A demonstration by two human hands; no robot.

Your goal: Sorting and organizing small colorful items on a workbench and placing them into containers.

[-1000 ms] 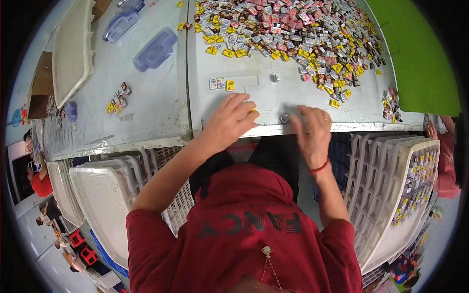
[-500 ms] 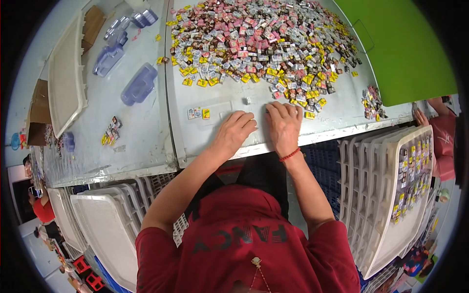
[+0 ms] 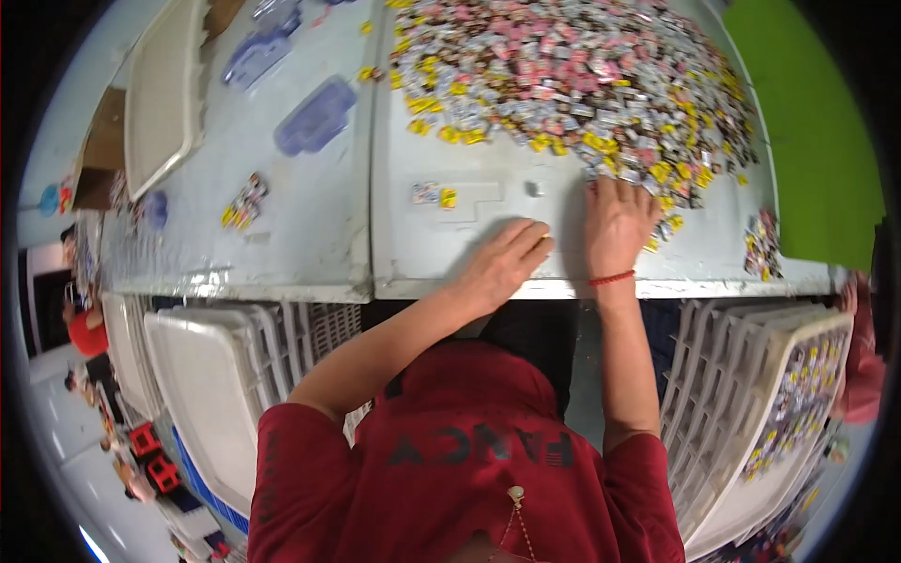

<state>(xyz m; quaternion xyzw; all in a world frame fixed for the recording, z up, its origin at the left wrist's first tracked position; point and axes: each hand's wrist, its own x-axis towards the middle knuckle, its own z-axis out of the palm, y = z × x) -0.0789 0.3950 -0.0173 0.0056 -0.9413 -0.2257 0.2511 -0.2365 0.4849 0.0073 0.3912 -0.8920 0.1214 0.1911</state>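
Note:
My right hand point(image 3: 621, 225), a red beaded cord at its wrist, reaches forward to the near edge of a wide pile of small wrapped pieces point(image 3: 554, 84). They are silver, pink, brown and yellow. Its fingers stretch over the pieces, slightly apart; the fingertips are partly hidden. Just above the table's near edge, my left hand point(image 3: 502, 263) has its fingers curled together. A yellow speck shows at its fingertips, too small to name. Beyond it lies a shallow clear mould point(image 3: 479, 192) with a few pieces at its left end, including a yellow one point(image 3: 449, 198). One silver piece point(image 3: 534, 189) sits between mould and pile.
Blue-tinted plastic trays point(image 3: 317, 117) and a small cluster of pieces point(image 3: 246, 201) lie on the left table. Stacked white trays point(image 3: 211, 394) stand below it. More trays point(image 3: 723, 413) stand lower right, one bearing rows of pieces. Another person's sleeve point(image 3: 862, 366) shows far right.
My right hand has moved right and forward to the pile, away from my left hand. The left hand stays near the table edge. The whole view has shifted.

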